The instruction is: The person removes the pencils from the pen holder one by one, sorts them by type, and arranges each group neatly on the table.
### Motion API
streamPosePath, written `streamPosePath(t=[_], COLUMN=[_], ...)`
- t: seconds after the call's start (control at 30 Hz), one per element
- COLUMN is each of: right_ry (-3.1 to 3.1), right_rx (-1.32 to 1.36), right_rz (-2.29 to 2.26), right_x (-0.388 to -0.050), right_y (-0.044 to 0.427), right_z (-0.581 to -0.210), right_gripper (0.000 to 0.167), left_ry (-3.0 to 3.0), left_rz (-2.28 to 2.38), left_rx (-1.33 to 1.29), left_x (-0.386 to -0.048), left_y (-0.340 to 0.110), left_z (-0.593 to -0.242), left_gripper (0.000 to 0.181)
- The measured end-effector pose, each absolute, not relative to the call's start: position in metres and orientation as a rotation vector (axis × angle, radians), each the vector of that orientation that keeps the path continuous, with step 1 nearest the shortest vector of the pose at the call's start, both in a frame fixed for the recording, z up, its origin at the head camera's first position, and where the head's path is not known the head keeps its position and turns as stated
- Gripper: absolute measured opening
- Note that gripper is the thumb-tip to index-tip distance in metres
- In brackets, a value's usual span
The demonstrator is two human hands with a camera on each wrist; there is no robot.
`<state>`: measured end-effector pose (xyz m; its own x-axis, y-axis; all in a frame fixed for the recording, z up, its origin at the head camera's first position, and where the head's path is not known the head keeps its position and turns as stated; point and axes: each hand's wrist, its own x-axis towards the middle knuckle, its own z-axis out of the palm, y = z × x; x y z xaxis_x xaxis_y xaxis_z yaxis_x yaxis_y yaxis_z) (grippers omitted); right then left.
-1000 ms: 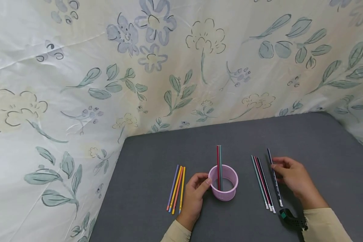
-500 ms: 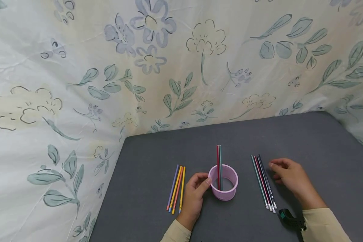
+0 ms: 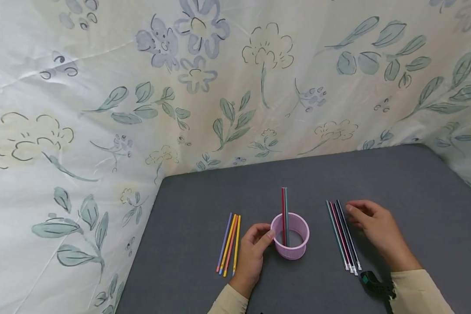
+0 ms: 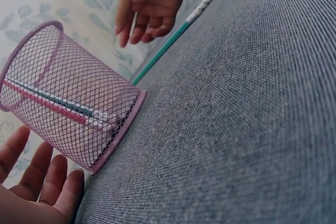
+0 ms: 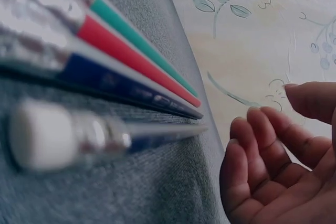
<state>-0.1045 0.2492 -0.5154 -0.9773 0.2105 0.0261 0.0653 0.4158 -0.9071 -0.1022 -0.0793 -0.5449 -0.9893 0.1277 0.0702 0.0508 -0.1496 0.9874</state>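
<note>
My left hand (image 3: 253, 255) rests at the left side of a pink mesh pencil cup (image 3: 292, 254). Its fingers lie outside the mesh wall in the left wrist view, thumb out of sight there. Inside the cup a red pencil (image 3: 284, 218) and a green pencil (image 3: 286, 220) stand upright. My right hand (image 3: 380, 231) hovers beside several pencils with white erasers, fingers loosely bent and holding nothing. Nearest to it lies a dark blue pencil (image 3: 349, 235); a green one (image 3: 336, 235) is at the row's left edge.
Left of the cup, several more pencils, among them a purple pencil (image 3: 225, 240), lie side by side. All rest on a dark grey tabletop (image 3: 204, 192). A black device (image 3: 374, 284) sits at my right wrist. A floral cloth (image 3: 227, 87) hangs behind.
My right hand has laid the dark blue pencil alongside the row and let go of it. It then shifts slightly left, back near that pencil. The left hand and cup stay put.
</note>
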Motion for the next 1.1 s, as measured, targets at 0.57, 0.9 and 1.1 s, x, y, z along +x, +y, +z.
streamPosePath(t=[0.57,0.9,1.1], right_ry=[-2.416,-2.342,-2.334], right_rx=[-0.133,0.004,0.068], right_rz=[1.738,1.838,1.902], right_x=[-0.102,-0.100,-0.098], right_y=[0.226,0.201,0.186], right_z=[-0.503,-0.499,-0.498], right_gripper=[0.041,0.030,0.029], left_ry=[2.008,2.008,2.018], left_rz=[2.321,2.330,2.327], left_rx=[0.215,0.215,0.209], left_x=[-0.102,-0.103,-0.104], left_y=[-0.080,-0.080,-0.080], left_z=[-0.541,-0.542,-0.543], left_gripper=[0.023,0.022,0.021])
